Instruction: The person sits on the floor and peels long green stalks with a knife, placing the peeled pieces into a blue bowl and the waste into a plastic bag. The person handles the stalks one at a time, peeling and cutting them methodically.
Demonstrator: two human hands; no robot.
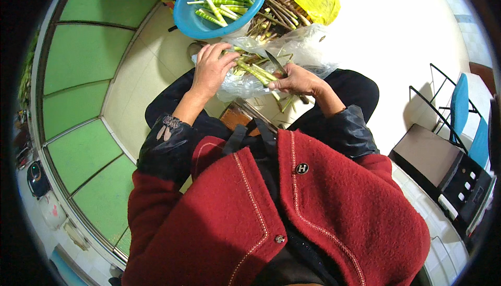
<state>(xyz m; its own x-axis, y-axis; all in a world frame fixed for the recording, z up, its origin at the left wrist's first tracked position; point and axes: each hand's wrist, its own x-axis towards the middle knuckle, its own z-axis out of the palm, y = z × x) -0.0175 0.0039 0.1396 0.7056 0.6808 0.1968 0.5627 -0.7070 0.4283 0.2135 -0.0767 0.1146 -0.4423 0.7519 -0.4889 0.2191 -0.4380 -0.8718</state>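
Between my knees, my right hand [299,79] holds a knife [276,63] with its dark blade pointing up and to the left. The thumb of that hand also presses on pale green bamboo shoots [252,72]. My left hand [214,66] is at the far end of these shoots, fingers bent; whether it grips one is hard to tell. Below both hands lies a clear plastic bag [242,89] with peelings on it. Beyond them, a blue plastic basin [219,32] holds several peeled shoots [227,6]. Unpeeled brown shoots [280,12] lie to its right.
A yellow plastic bag [319,2] lies by the unpeeled shoots. Green cabinet doors [84,57] line the left side. A wooden stool [235,117] shows between my legs. At right are a blue folding chair [458,104] and a black appliance [430,157]. Scraps lie on the tiled floor.
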